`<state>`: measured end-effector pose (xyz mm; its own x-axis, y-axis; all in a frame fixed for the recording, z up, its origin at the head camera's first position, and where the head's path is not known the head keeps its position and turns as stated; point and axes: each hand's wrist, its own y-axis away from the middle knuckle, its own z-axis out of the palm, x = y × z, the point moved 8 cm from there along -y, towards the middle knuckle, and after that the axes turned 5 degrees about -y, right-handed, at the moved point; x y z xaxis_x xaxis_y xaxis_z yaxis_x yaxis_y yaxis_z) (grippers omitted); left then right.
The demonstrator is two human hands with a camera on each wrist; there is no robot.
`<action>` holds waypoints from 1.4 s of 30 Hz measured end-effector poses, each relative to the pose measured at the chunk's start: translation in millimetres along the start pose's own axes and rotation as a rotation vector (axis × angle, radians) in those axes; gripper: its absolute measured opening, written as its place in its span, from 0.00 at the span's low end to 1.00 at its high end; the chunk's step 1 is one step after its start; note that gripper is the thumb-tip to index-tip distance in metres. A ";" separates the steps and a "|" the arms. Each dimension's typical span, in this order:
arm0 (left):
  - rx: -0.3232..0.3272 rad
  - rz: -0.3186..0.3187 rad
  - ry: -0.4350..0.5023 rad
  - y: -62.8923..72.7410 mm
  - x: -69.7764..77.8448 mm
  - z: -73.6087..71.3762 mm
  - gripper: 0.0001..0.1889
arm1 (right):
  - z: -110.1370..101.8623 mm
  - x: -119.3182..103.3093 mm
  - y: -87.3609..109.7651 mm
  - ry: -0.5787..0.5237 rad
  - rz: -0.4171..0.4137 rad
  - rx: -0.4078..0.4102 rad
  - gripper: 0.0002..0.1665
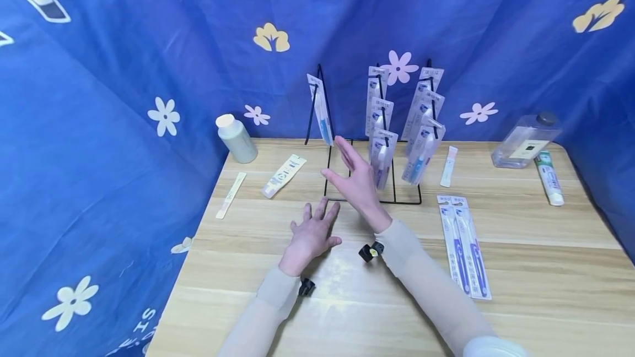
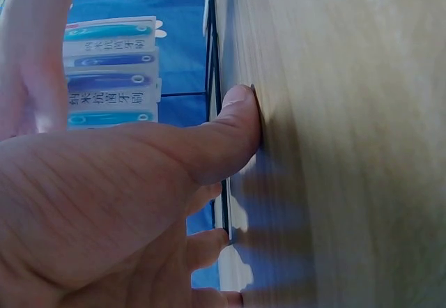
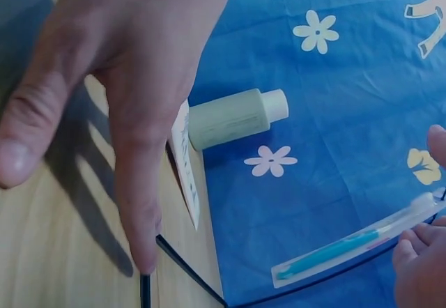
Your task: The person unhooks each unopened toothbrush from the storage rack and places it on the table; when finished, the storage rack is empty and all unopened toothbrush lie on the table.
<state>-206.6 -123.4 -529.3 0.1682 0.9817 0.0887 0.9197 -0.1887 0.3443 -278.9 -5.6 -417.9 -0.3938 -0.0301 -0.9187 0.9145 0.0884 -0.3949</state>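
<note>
A black wire rack [image 1: 407,203] stands near the blue cloth, with packaged toothbrushes on its hooks. My left hand [image 1: 313,233] lies palm down on the table, fingers spread, a fingertip at the rack's front left corner, as the right wrist view also shows. My right hand [image 1: 358,183] is raised over the rack's base with fingers extended and thumb apart, holding nothing. Just beyond it hangs a single blue toothbrush pack [image 1: 321,112] on the left hook. Several packs hang in the middle row [image 1: 384,153] and the right row [image 1: 421,150].
Left of the rack are a pale green bottle [image 1: 238,139], a white tube [image 1: 284,175] and a thin sachet [image 1: 231,195]. To its right lie another sachet [image 1: 448,167], two purple toothbrush packs [image 1: 463,247], a clear bottle [image 1: 526,139] and a toothpaste tube [image 1: 549,178].
</note>
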 end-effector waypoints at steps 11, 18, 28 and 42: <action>-0.008 0.007 -0.015 -2.7 1.7 -1.0 0.49 | 16.8 13.2 -34.8 0.097 0.086 0.026 0.54; -0.001 -0.002 -0.016 -2.8 -1.3 -1.1 0.49 | 23.8 17.2 -60.3 0.095 0.118 0.092 0.53; -0.002 -0.012 -0.003 -0.8 -3.1 1.0 0.49 | 28.5 25.2 -80.4 0.099 0.088 0.161 0.45; -0.014 -0.012 -0.016 4.0 0.0 -1.1 0.44 | 27.4 32.6 -91.2 0.144 0.123 0.246 0.17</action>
<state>-203.3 -124.2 -526.9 0.1627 0.9842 0.0693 0.9166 -0.1768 0.3585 -372.6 -41.9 -412.0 -0.2716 0.1086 -0.9563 0.9443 -0.1620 -0.2866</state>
